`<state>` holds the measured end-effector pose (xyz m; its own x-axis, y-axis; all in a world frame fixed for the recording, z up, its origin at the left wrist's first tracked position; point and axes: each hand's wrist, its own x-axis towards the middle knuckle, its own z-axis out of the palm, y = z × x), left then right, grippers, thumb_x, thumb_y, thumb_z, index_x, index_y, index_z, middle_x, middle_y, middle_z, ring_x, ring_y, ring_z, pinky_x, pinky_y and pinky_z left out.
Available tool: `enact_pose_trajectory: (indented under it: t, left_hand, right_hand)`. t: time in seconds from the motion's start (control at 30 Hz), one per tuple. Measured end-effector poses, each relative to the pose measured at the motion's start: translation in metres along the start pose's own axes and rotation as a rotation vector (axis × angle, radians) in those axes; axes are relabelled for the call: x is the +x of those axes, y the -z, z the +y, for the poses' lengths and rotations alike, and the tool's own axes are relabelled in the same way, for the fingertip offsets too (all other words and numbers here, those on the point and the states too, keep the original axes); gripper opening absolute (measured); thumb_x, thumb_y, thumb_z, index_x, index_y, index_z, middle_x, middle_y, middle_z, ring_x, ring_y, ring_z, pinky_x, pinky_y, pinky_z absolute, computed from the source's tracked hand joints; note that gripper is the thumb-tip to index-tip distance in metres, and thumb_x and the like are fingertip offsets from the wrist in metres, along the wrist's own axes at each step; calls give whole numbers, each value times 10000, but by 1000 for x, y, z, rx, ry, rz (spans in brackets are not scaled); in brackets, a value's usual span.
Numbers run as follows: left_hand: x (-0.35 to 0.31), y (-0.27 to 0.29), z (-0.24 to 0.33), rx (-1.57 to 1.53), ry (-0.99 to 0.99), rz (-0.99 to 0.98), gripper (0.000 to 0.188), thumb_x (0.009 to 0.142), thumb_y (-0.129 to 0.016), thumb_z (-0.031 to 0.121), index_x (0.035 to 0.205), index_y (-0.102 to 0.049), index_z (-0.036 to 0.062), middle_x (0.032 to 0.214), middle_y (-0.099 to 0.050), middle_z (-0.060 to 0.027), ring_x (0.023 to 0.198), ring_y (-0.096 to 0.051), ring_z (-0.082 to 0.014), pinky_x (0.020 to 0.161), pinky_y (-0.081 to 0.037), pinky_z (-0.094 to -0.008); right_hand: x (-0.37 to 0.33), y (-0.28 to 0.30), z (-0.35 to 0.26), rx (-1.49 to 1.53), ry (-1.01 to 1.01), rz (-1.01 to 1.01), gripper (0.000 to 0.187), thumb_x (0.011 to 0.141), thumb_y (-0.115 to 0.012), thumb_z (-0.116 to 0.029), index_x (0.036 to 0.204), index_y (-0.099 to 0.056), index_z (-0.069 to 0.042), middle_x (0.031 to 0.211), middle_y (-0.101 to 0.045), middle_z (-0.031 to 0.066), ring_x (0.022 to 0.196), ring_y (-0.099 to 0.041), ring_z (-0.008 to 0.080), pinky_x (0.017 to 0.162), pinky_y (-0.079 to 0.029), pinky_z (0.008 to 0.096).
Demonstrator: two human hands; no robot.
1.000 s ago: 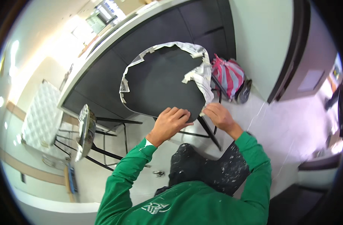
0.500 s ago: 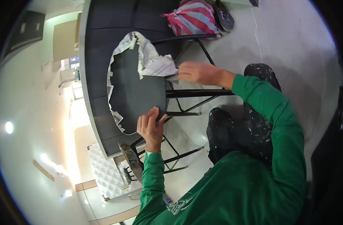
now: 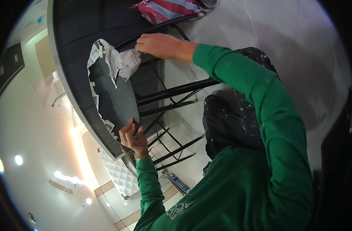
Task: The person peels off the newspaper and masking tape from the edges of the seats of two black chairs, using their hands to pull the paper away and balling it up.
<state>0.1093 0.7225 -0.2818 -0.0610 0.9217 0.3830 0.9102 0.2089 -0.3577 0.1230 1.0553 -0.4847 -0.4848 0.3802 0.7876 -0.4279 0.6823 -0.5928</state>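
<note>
A stool with a dark grey seat (image 3: 120, 98) and black metal legs (image 3: 176, 91) is tipped on its side in front of me. Torn newspaper (image 3: 126, 64) hangs loose in a crumpled flap over the seat's far part, and a ragged strip of it runs along the left rim. My left hand (image 3: 133, 135) grips the seat's near edge, thumb and fingers closed around it. At the flap's upper corner is my right hand (image 3: 158, 44), its fingers pinched together on the paper; the fingertips are partly hidden.
A dark panelled surface (image 3: 75, 23) with a pale edge stands behind the stool. Beyond it lie a red-and-white striped bag (image 3: 168, 9) and a dark shoe (image 3: 207, 3). More black stool legs (image 3: 176, 154) are near my left arm. A white quilted mattress (image 3: 118, 173) is at lower left.
The seat has turned and shows narrower. My right hand has moved up and left with the paper, which is more crumpled. My left hand still holds the seat edge. The view has shifted.
</note>
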Motion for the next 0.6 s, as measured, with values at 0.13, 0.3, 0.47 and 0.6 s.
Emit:
enact_pose_trajectory:
  t: [0.13,0.3,0.47,0.6]
  left_hand:
    - [1,-2,0,19,-9,22,460,1009,-722,459,885,-592,36,1005,-754,-153,857,-734,-308,726,-605,-399]
    - [-17,2,-16,-9,-56,-11,395,1013,-724,429,989,-605,52,1060,-761,-154,901,-743,-326,753,-612,-415]
    - [-29,12,-28,-36,-78,-65,362,1016,-731,404,1071,-596,72,1166,-758,-135,950,-741,-354,805,-601,-450]
    - [-29,27,-25,-29,-88,-159,362,1013,-730,383,1102,-581,66,1213,-750,-160,1049,-738,-386,862,-607,-473]
  right_hand:
    - [5,7,15,-55,-27,58,128,946,-603,-105,1055,-638,-48,1082,-667,102,1117,-653,314,916,-588,429]
    - [7,56,49,-115,-136,94,134,981,-626,-66,1108,-666,-54,1108,-672,90,1065,-684,287,896,-586,387]
    - [8,117,55,-94,-183,113,162,1000,-601,-156,1080,-700,-55,1075,-700,139,1051,-701,331,841,-582,446]
    - [6,191,41,-136,-14,257,104,1000,-643,-40,1089,-682,-2,990,-664,135,865,-671,246,706,-533,333]
